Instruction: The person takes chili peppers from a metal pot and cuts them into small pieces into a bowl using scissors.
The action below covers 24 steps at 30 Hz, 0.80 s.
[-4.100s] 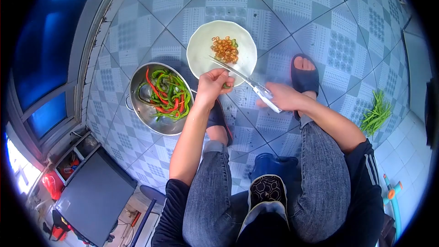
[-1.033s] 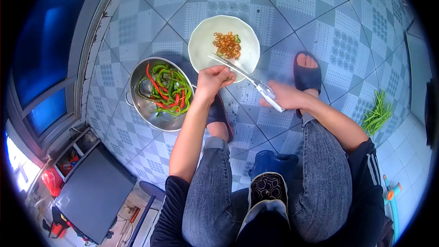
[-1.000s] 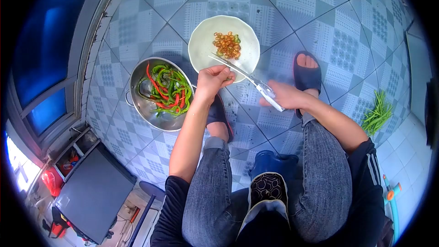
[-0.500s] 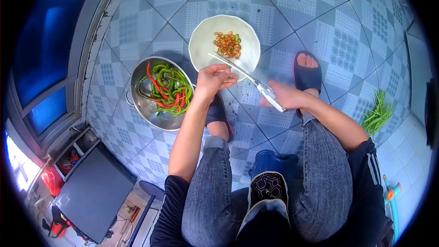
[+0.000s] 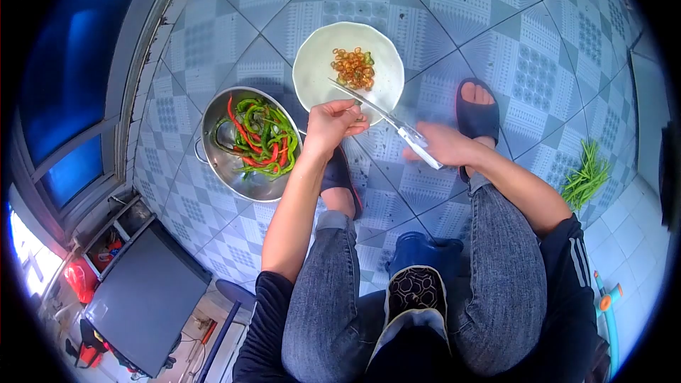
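Note:
My right hand [image 5: 445, 145] is closed around the white handles of a pair of scissors [image 5: 386, 119]. The scissor blades point up and left over the near part of a pale, wavy-edged plate [image 5: 312, 64], passing close by my left fingertips. My left hand [image 5: 336, 125] is pinched at the plate's near edge on a small green pepper [image 5: 356, 103], mostly hidden by the fingers. A heap of cut pepper rings [image 5: 352, 69], brownish red with a few green, lies on the plate.
Left of the plate, a steel pot [image 5: 216, 167] holds long red and green peppers [image 5: 259, 135]. Green stalks [image 5: 587, 174] lie on the tiled floor at right. My sandalled feet flank the plate. A dark-topped cabinet [image 5: 145, 298] stands at lower left.
The scissor blades, slightly apart before, now lie together. Their tips have shifted a little to the right. My left hand has barely moved.

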Each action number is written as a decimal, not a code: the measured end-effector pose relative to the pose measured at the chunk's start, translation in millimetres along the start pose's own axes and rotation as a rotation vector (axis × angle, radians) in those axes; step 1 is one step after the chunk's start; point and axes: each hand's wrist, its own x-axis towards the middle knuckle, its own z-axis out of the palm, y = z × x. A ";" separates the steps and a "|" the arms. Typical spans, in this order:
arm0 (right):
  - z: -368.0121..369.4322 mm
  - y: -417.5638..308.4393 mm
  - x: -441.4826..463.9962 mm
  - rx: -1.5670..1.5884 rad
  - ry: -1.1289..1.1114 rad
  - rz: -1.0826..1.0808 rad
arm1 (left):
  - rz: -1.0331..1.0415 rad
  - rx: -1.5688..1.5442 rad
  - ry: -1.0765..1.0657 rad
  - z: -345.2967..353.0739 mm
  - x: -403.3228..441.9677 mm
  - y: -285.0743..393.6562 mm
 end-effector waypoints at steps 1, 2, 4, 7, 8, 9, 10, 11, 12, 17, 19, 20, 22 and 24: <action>-1.2 -0.9 0.0 -0.002 -0.003 -0.001 | 0.008 -0.014 0.001 -1.2 1.4 -2.1; -0.1 1.0 0.5 -0.002 -0.003 0.000 | 0.017 -0.029 0.002 -1.8 2.4 -3.7; 3.4 4.8 1.3 -0.013 0.012 0.004 | 0.024 -0.047 0.006 -1.4 1.8 -2.1; 4.0 3.2 -4.1 0.040 -0.009 0.016 | 0.043 -0.070 0.000 -3.1 2.7 -2.5; 4.0 3.3 -3.8 0.040 -0.009 0.016 | 0.054 -0.073 -0.010 -3.7 3.3 -2.8; 4.1 3.4 -3.4 0.045 -0.026 0.014 | 0.053 -0.073 -0.009 -3.9 3.3 -3.0; 4.0 3.7 -3.0 0.048 -0.041 0.011 | 0.050 -0.056 -0.010 -3.7 3.6 -2.9; 4.2 4.1 -2.6 0.048 -0.041 0.012 | 0.047 -0.039 -0.011 -3.3 3.8 -2.8; 4.9 4.4 -2.0 0.042 -0.021 -0.003 | 0.046 -0.039 -0.011 -2.0 3.3 -2.5; 2.6 1.1 -0.4 -0.025 0.020 0.010 | 0.009 0.000 0.025 0.8 0.3 1.4; 3.2 3.1 1.5 -0.008 0.036 -0.010 | 0.009 -0.003 0.034 0.9 -0.5 2.8; 2.5 3.2 1.5 -0.008 0.037 -0.010 | 0.009 -0.005 0.043 0.9 -0.5 3.3; 1.3 2.6 1.1 -0.017 0.029 0.012 | 0.032 -0.061 0.041 -2.0 3.3 -2.4; 2.2 -1.1 -3.4 0.002 0.029 0.018 | 0.054 -0.116 0.040 -3.6 4.8 -4.2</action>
